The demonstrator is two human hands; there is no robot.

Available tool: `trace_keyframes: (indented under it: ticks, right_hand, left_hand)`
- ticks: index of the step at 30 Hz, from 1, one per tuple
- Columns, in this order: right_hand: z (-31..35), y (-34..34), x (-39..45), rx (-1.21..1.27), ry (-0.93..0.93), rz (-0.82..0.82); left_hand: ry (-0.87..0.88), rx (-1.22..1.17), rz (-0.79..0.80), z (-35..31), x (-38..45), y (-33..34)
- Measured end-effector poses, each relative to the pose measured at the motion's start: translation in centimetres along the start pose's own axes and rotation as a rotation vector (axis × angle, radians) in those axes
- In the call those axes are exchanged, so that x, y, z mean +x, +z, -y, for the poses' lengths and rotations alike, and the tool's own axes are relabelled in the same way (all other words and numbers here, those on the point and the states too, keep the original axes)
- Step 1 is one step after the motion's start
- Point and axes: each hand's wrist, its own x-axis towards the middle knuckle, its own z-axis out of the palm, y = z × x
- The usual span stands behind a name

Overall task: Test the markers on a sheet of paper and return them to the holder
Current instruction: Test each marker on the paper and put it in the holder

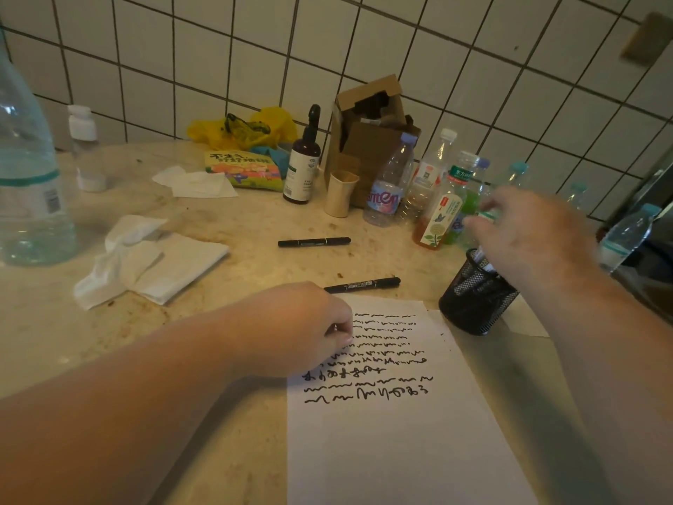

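Observation:
A white sheet of paper (400,442) with several lines of black scribbles lies on the counter in front of me. My left hand (309,329) rests on its top left corner with its fingers curled and nothing visible in them. My right hand (528,231), blurred, hovers just above the black mesh holder (477,304) with its fingers relaxed and holding nothing. Marker ends (486,262) stick up inside the holder under that hand. Two black markers lie capped on the counter, one (362,285) just beyond the paper and another (314,242) farther back.
Several plastic drink bottles (437,209) crowd behind the holder. A cardboard box (368,140), a paper cup (340,193) and a brown dropper bottle (304,165) stand at the back. Crumpled tissues (145,264) lie left, by a large water bottle (29,176).

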Motion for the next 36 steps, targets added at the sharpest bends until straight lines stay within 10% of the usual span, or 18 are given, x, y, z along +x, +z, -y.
trace_keyframes:
  ticks: [7, 17, 36]
  right_hand:
    - [6.0, 6.4, -2.0, 0.162, -0.350, 0.384]
    - [6.3, 9.7, -2.1, 0.049, -0.386, 0.355]
    - [0.0, 4.7, -12.1, 1.507, 0.318, 0.578]
  left_hand:
    - [-0.024, 0.007, 0.035, -0.4, 0.0, -0.4]
    - [-0.017, 0.037, 0.033, -0.4, 0.0, -0.6]
    - [-0.016, -0.122, 0.006, -0.9, -0.5, -0.7]
